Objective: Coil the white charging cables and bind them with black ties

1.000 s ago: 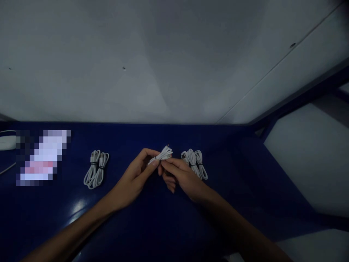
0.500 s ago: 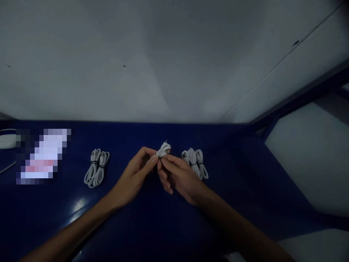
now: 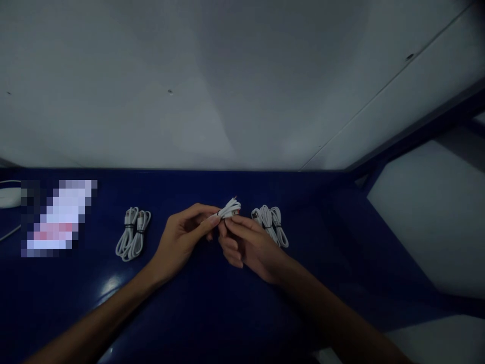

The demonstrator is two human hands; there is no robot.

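Note:
Between my hands is a coiled white USB cable (image 3: 229,207), bound by a dark tie, its plug ends pointing up and to the right. My left hand (image 3: 185,233) pinches the bundle at its left, thumb on top. The fingers of my right hand (image 3: 252,243) are closed on the lower right of the bundle, by the USB plug with a reddish part. Two tied white cables (image 3: 132,235) lie together left of my hands. Three more tied white cables (image 3: 271,222) lie just beyond my right hand, which partly covers them.
The blue table (image 3: 182,313) runs back to a pale wall panel (image 3: 151,126). At the far left lie a pixelated bright screen (image 3: 60,215) and a white object with a cord (image 3: 10,197). Blue framing with pale panels (image 3: 424,212) stands on the right.
The held cable bundle has tilted slightly to the right, and its USB plug shows more plainly. Both hands keep their grip; the view has shifted a little.

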